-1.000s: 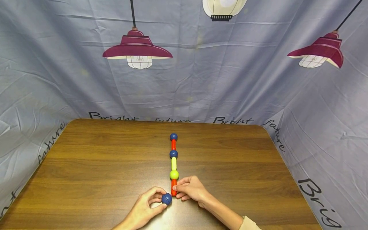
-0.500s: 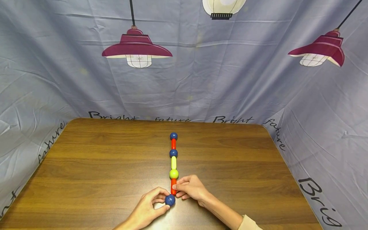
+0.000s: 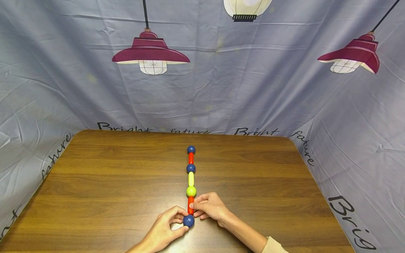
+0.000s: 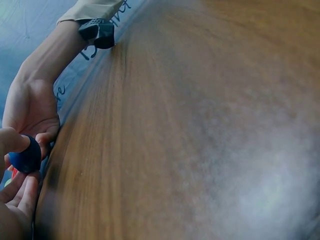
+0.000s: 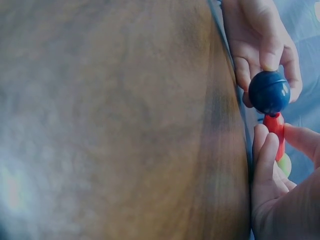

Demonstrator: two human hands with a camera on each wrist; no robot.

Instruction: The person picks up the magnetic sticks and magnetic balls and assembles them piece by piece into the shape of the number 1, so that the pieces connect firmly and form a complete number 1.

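A straight chain of balls and rods runs down the middle of the table in the head view. From the far end come a blue ball (image 3: 191, 150), a red rod (image 3: 191, 158), a second blue ball (image 3: 191, 168), a yellow-green rod (image 3: 191, 179), a yellow-green ball (image 3: 191, 191) and the nearest red rod (image 3: 190, 203). My right hand (image 3: 211, 208) pinches that nearest rod between thumb and fingers. My left hand (image 3: 166, 225) pinches the nearest blue ball (image 3: 188, 221) from the left, against the rod's near end. In the right wrist view, this blue ball (image 5: 269, 93) meets the red rod (image 5: 276, 134).
The wooden table (image 3: 110, 182) has rounded far corners. Grey-blue fabric (image 3: 202, 88) printed with lamps and lettering hangs behind it and at both sides. A dark device (image 4: 98, 33) is strapped on the right wrist by the sleeve (image 4: 92, 10).
My left hand has brought the nearest blue ball rightward, from beside the red rod to its near end. The right hand keeps its pinch on the rod, nearly still.
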